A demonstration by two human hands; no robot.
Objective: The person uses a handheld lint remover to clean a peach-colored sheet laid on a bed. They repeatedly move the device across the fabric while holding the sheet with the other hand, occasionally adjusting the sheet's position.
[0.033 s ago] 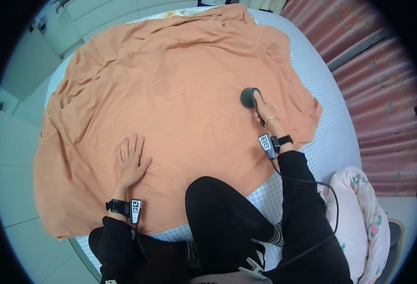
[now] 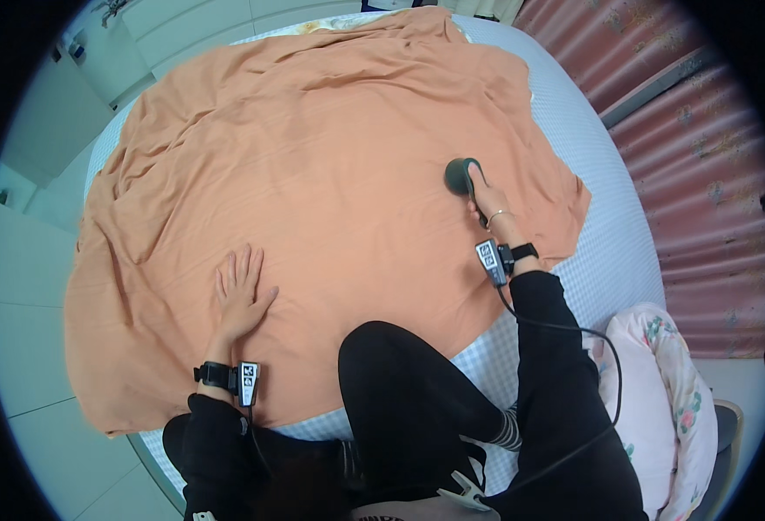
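An orange cloth sheet (image 2: 339, 217) lies spread over the bed, wrinkled along its far and left parts. My right hand (image 2: 487, 195) is wrapped round the handle of a dark green fabric shaver (image 2: 459, 176) with a round head. That head rests on or just over the right part of the cloth; its underside is hidden. Flat on the cloth at the near left lies my left hand (image 2: 242, 297), fingers spread, holding nothing. Each wrist carries a strapped-on small device with a cable.
A blue-and-white checked bedsheet (image 2: 613, 200) shows round the orange cloth. Folded floral bedding (image 2: 652, 417) sits at the near right, under the cable from my right wrist. Pink curtains (image 2: 695, 174) hang on the right. My bent knee (image 2: 382, 365) rises at the near middle.
My right hand and the fabric shaver have shifted very slightly to the right. My left hand stays in place on the cloth.
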